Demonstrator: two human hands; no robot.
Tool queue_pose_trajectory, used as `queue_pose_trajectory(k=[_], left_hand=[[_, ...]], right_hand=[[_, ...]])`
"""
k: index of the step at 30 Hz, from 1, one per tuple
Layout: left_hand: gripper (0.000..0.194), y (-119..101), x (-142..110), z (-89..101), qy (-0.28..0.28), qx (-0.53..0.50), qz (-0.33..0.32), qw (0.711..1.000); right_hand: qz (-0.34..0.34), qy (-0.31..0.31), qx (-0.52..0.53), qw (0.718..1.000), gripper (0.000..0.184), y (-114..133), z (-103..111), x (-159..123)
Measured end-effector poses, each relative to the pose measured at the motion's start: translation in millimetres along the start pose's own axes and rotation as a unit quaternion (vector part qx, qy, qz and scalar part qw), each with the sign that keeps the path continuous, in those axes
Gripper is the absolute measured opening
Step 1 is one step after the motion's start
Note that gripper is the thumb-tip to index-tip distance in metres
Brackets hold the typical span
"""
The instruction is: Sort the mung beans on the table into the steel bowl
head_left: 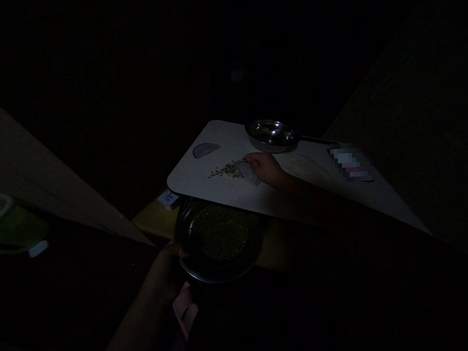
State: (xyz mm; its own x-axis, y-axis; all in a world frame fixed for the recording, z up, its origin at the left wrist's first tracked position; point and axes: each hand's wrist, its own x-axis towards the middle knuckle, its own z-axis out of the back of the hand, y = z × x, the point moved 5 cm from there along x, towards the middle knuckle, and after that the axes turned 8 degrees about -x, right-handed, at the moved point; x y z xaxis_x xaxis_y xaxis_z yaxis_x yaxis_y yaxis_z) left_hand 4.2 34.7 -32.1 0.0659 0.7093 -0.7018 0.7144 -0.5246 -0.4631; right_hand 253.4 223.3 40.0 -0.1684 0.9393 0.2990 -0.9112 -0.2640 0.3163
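Observation:
My left hand [170, 260] grips the near left rim of a round metal bowl [219, 278], its thumb over the edge. Inside lies a layer of small green beans [220, 232], which look like mung beans. The bowl is held just below the table's near edge. Over the white tabletop [202, 180], my right hand [266, 168] has its fingers drawn together. What they hold, if anything, is too dark to make out. Just left of those fingertips is a small scatter of beans [229, 170]. A shiny, steep-sided metal bowl [272, 135] stands behind my right hand.
Fan-shaped grey prints [206, 149] mark the tabletop. A blurred-out flat object [351, 163] lies at the table's right side. Below the left corner is a small white box [168, 198] on a yellowish surface. A green basket [11, 223] is at far left. The room is very dark.

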Motion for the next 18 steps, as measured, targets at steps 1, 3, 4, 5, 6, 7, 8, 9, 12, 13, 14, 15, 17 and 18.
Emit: queue_pose_trajectory(k=[1,3,4,5,6,7,8,9,12,13,14,15,17,18], left_hand=[[0.023,-0.6,-0.1,-0.6,-0.002,0.008,-0.006,1.000],[0.025,-2.3,-0.9,-2.1,-0.008,0.032,-0.022,0.999],[0.026,-2.6,-1.4,-2.8,-0.013,0.037,-0.024,0.999],[0.025,-2.6,-2.0,-3.1,-0.021,0.042,-0.025,0.999],[0.024,-2.4,-2.5,-3.5,-0.027,0.046,-0.022,0.998],[0.022,-2.1,-2.9,-3.4,-0.033,0.048,-0.019,0.998],[0.020,-1.8,-3.1,-3.3,-0.038,0.049,-0.017,0.998],[0.020,-1.6,-3.1,-3.2,-0.041,0.049,-0.014,0.998],[0.020,-1.9,-1.9,-2.9,-0.031,0.050,-0.019,0.998],[0.019,-2.3,-1.2,-2.8,-0.023,0.051,-0.024,0.998],[0.020,-2.4,-0.3,-3.2,-0.010,0.051,-0.027,0.998],[0.020,-2.3,0.5,-3.7,0.003,0.050,-0.029,0.998],[0.022,-2.4,1.7,-4.1,0.019,0.033,-0.034,0.999],[0.023,-1.7,2.0,-4.4,0.023,0.021,-0.031,0.999]], right_hand=[[0.009,-0.001,0.013,1.000,0.033,3.9,-1.3,-1.1],[0.026,-0.001,0.034,0.999,0.032,12.3,-2.5,-4.1],[0.033,-0.001,0.042,0.999,0.031,16.1,-2.1,-5.7],[0.038,0.000,0.048,0.998,0.031,19.1,-1.1,-7.3],[0.040,0.000,0.052,0.998,0.031,21.0,0.8,-8.9],[0.039,-0.001,0.055,0.998,0.031,21.6,3.3,-10.3],[0.035,-0.005,0.055,0.998,0.032,20.6,6.6,-11.7],[0.030,-0.010,0.055,0.998,0.032,18.4,10.4,-13.1],[0.016,-0.022,0.043,0.999,0.033,6.9,22.1,-18.3],[0.014,-0.024,0.035,0.999,0.034,2.5,25.4,-20.6],[0.011,-0.024,0.024,0.999,0.034,-1.7,28.3,-23.4],[0.007,-0.024,0.011,1.000,0.034,-5.6,30.7,-26.5],[-0.001,-0.021,-0.015,1.000,0.035,-11.6,33.9,-34.0],[-0.004,-0.015,-0.025,1.000,0.035,-13.2,34.4,-38.3]])
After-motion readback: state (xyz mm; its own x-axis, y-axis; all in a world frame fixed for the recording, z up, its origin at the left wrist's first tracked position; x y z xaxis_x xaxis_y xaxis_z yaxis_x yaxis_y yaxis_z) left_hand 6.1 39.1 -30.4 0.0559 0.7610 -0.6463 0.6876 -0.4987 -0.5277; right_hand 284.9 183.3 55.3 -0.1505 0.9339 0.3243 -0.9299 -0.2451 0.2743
